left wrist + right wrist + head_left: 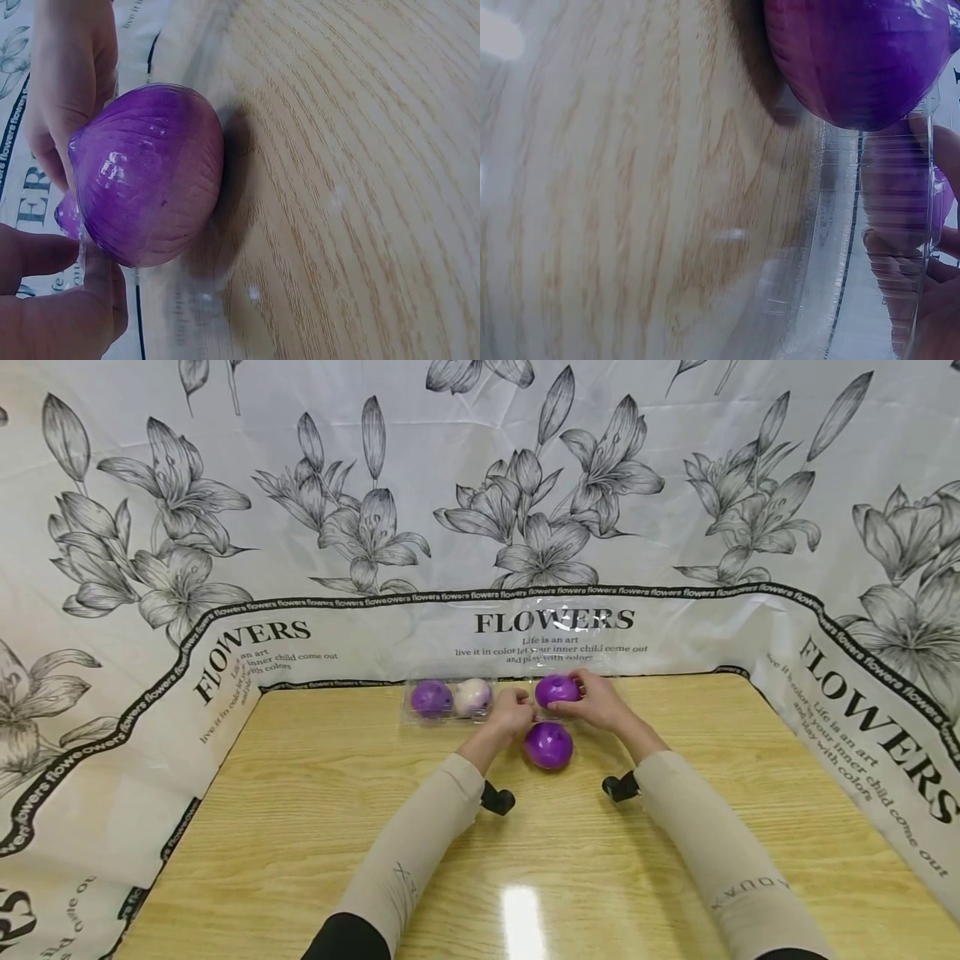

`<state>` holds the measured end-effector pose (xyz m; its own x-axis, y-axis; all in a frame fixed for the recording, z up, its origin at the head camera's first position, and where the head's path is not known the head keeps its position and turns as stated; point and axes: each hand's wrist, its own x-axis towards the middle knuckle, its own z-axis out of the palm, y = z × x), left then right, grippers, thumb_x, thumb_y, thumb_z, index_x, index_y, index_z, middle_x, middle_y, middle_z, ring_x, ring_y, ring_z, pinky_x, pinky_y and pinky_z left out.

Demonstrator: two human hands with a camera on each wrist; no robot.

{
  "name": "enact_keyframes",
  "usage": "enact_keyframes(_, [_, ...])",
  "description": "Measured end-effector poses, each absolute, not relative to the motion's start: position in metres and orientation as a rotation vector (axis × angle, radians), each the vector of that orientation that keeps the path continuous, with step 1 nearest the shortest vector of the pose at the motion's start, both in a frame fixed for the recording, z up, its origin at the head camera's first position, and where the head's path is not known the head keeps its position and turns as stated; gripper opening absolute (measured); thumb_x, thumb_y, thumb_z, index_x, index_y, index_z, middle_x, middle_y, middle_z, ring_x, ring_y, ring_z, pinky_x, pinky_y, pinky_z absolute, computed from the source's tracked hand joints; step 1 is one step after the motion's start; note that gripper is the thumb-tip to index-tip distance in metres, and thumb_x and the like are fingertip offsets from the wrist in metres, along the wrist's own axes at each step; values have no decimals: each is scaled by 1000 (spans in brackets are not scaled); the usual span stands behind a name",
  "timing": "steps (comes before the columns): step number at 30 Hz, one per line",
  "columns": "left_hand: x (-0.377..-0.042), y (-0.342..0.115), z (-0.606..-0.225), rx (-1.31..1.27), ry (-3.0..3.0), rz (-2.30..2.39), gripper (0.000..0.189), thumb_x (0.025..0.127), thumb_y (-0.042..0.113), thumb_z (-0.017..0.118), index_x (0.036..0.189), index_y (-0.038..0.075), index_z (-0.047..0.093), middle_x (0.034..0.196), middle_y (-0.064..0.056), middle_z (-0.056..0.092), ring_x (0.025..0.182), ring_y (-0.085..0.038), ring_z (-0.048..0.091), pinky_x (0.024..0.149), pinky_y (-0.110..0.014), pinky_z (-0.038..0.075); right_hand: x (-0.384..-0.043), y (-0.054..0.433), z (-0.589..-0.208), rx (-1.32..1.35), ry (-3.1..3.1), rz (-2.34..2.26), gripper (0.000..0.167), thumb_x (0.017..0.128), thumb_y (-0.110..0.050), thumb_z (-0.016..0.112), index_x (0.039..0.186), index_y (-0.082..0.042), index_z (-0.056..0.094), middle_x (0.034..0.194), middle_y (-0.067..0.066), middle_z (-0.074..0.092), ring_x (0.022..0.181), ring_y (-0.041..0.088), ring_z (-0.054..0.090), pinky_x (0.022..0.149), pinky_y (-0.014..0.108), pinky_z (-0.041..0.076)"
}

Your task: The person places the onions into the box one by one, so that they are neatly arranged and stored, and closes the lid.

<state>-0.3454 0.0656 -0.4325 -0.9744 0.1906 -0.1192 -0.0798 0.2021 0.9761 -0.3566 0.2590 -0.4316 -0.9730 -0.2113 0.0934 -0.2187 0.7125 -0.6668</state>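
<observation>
My left hand (512, 714) pinches the near rim of a clear plastic container (896, 195) between thumb and fingers. A purple onion (557, 692) is in my right hand (602, 702), thumb on its near side and fingers round its right. In the right wrist view this onion shows through the ribbed container wall. Another purple onion (150, 176) rests on the table just in front of the container, close to both hands. To the left, a purple onion (431, 698) and a white-and-purple onion (473, 697) sit side by side in clear plastic packaging (411, 717).
The wood-grain table (315, 810) meets a white flower-printed cloth (360, 643) right behind the packaging. More of this cloth hangs along both sides. Black wrist mounts (497, 797) stick out inward from both sleeves, low over the table.
</observation>
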Motion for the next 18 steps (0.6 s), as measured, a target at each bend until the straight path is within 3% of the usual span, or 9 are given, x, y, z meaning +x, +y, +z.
enact_keyframes(7, [-346, 66, -433, 97, 2248, 1872, 52, 93, -11, 55, 144, -15, 45, 117, -21, 63, 97, -26, 66, 89, -27, 60, -360, 258, -432, 375, -2922, 1125, 71, 87, -31, 83, 135, 8, 48, 128, 30, 59, 115, 43, 61, 101, 53, 56])
enact_keyframes(18, [-346, 65, -433, 108, 2261, 1851, 52, 93, -10, 57, 144, -16, 45, 129, -26, 61, 119, -32, 60, 102, -31, 56, -362, 253, -431, 386, -3021, 1002, 68, 87, -29, 82, 133, 10, 49, 126, 32, 59, 114, 44, 61, 101, 54, 55])
